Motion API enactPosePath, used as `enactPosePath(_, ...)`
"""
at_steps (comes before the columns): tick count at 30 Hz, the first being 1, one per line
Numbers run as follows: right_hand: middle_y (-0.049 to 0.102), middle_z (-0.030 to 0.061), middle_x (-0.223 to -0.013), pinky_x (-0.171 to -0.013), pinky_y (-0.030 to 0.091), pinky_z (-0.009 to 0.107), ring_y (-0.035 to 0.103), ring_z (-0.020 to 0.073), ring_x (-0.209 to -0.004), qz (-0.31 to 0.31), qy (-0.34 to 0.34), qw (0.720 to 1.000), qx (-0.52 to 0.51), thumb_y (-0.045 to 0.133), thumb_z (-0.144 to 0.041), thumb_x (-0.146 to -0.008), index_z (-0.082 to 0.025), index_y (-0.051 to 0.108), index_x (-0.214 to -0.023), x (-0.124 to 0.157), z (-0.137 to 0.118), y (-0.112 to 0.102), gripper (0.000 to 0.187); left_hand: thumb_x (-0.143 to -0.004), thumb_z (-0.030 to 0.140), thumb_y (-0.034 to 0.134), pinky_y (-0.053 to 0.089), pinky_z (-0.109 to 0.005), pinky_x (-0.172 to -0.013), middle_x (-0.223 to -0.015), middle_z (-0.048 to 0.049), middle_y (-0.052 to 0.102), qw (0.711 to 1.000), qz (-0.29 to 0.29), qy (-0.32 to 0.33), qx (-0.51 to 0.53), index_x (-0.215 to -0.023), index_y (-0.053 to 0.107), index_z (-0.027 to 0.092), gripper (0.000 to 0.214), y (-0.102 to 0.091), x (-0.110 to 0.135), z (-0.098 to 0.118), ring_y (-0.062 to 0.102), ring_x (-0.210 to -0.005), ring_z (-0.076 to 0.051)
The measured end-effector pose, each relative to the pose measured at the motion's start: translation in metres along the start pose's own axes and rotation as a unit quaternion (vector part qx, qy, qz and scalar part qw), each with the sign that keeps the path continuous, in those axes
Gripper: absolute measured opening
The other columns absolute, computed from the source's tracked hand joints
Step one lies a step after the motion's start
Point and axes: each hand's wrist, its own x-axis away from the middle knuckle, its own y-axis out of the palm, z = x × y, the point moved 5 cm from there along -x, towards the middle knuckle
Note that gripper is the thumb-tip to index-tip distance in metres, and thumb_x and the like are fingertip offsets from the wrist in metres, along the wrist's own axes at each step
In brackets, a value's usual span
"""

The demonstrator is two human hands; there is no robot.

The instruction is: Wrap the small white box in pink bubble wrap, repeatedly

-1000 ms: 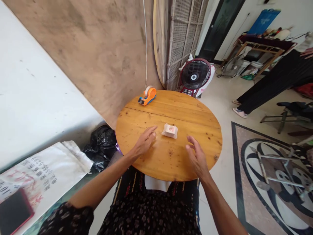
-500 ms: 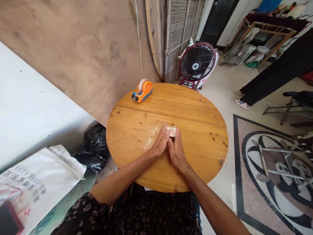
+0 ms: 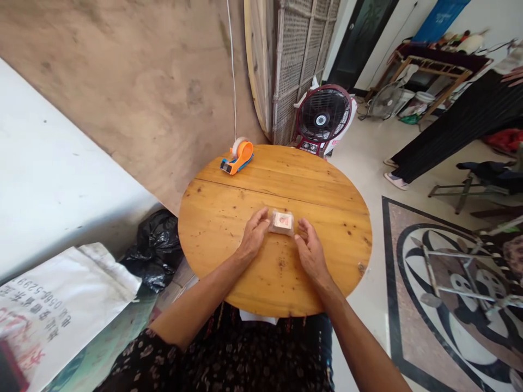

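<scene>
A small clear-wrapped packet (image 3: 281, 222) with a pink label lies near the middle of a round wooden table (image 3: 229, 207). My left hand (image 3: 254, 238) rests on the table with its fingertips against the packet's left edge. My right hand (image 3: 310, 251) lies at the packet's right edge, fingers curled toward it. Both hands pinch the packet from its two sides while it stays flat on the wood.
An orange tape dispenser (image 3: 236, 157) sits at the table's far left edge. A red fan (image 3: 322, 120) stands on the floor behind the table. A black bag (image 3: 157, 250) and a white sack (image 3: 61, 305) lie at the left. Another person's legs (image 3: 433, 147) stand at the right.
My hands first closed in over the packet from either side, covering most of it. They have since spread a little apart, so the packet shows between them.
</scene>
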Motion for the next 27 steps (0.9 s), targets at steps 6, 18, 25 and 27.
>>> enactPosePath(6, 0.061, 0.014, -0.122, -0.101, 0.042, 0.048, 0.056, 0.0253, -0.111, 0.009, -0.062, 0.994, 0.086, 0.044, -0.027, -0.088, -0.015, 0.052, -0.13, -0.008, -0.001, 0.001, 0.044, -0.072, 0.015, 0.051, 0.049, -0.039, -0.091, -0.113, -0.0126, 0.062, 0.996, 0.002, 0.028, -0.082, -0.123, 0.059, 0.01, 0.052, -0.003, -0.002, 0.007, 0.062, -0.097, -0.022)
enactPosePath(18, 0.053, 0.0127, -0.136, -0.106, 0.039, 0.051, 0.049, 0.0286, -0.125, 0.011, -0.063, 0.996, 0.064, 0.057, -0.03, -0.081, -0.021, 0.051, -0.132, -0.018, 0.001, -0.005, 0.053, -0.069, 0.014, 0.052, 0.048, -0.038, -0.094, -0.13, -0.0142, 0.055, 0.994, -0.002, 0.058, -0.09, -0.129, 0.054, 0.01, 0.06, -0.001, -0.001, 0.014, 0.056, -0.111, -0.025)
enactPosePath(25, 0.035, 0.0123, -0.152, -0.114, 0.03, 0.052, 0.036, 0.0301, -0.138, -0.148, -0.048, 0.987, 0.047, 0.069, -0.034, -0.073, -0.021, 0.027, -0.149, -0.038, 0.004, 0.008, 0.088, -0.066, 0.014, 0.055, 0.04, -0.043, -0.107, -0.144, -0.0156, 0.044, 0.995, -0.096, 0.003, -0.03, -0.141, 0.039, 0.01, 0.077, 0.006, -0.007, 0.013, 0.048, -0.126, -0.029)
enactPosePath(27, 0.042, 0.0128, -0.148, -0.112, 0.033, 0.051, 0.043, 0.0293, -0.133, -0.151, -0.062, 0.986, 0.042, 0.068, -0.033, -0.074, -0.021, 0.032, -0.146, -0.042, 0.0, 0.011, 0.082, -0.067, 0.014, 0.056, 0.041, -0.043, -0.106, -0.141, -0.0152, 0.048, 0.993, -0.113, 0.005, -0.024, -0.139, 0.042, 0.011, 0.074, 0.008, -0.009, 0.013, 0.051, -0.124, -0.029)
